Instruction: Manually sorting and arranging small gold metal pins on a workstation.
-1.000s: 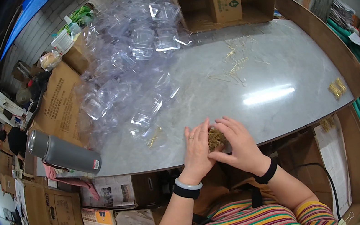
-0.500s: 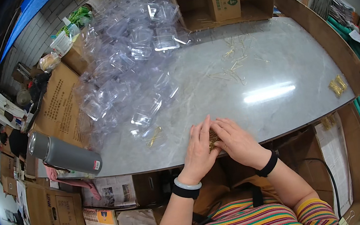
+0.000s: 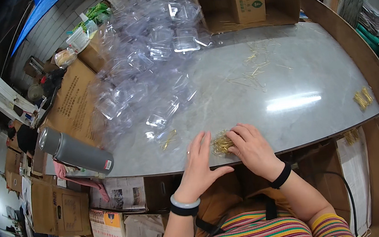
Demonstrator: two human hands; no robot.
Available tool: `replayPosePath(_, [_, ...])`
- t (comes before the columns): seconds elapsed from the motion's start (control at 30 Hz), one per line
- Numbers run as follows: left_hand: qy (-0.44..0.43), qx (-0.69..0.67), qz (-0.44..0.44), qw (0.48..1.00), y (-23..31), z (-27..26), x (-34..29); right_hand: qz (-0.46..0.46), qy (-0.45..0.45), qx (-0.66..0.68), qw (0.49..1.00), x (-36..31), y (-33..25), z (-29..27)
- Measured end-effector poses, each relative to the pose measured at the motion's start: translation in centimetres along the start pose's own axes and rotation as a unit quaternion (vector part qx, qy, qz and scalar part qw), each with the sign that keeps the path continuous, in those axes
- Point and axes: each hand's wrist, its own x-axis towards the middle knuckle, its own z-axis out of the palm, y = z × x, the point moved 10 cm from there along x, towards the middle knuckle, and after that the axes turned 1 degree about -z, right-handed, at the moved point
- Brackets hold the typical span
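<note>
A bunch of thin gold wire hooks (image 3: pixel 220 143) lies at the near edge of the grey table, between my hands. My right hand (image 3: pixel 256 151) is curled against the right side of the bunch, with fingertips over it and the thumb at its near side. To the left, my left hand (image 3: pixel 199 166) is open, its fingers stretched forward and thumb apart, holding nothing. A few loose gold hooks (image 3: pixel 169 140) rest just beyond my left hand. More gold hooks (image 3: pixel 254 71) are scattered farther back on the tabletop. At the right edge sits another gold bunch (image 3: pixel 362 98).
Clear plastic boxes (image 3: pixel 147 56) are heaped over the table's left and back. A grey bottle (image 3: pixel 80 151) lies tilted at the left edge. An open cardboard box (image 3: pixel 275 7) stands at the back, and a cardboard strip (image 3: pixel 350 40) borders the right side.
My left hand has moved left, off the gold bunch, and its fingers have spread. My right hand stays at the bunch, which is now more exposed. The whole view has shifted slightly.
</note>
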Motion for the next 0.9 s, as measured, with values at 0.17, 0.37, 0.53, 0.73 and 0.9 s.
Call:
replayPosePath(0.17, [0.032,0.094,-0.037,0.994,-0.8,-0.3,-1.6,0.044,0.002,0.022,0.999,0.1,0.3,-0.5])
replayPosePath(0.37, [0.048,0.068,-0.084,0.993,-2.0,0.2,-0.4,0.019,0.009,0.122,0.992,-0.7,0.3,-1.4])
replayPosePath(0.53, [-0.009,-0.092,-0.124,0.988,-1.1,1.6,1.0,0.019,0.037,0.160,0.986,-0.7,1.1,-1.5])
replayPosePath(0.73, [0.016,0.037,-0.023,0.999,0.1,-0.1,-0.5,-0.002,0.084,0.195,0.977,-6.8,0.4,-4.5])
replayPosePath(0.9, [-0.061,0.033,0.029,0.997,0.7,1.7,2.0,-0.016,-0.253,0.116,0.960,-13.4,0.4,8.1])
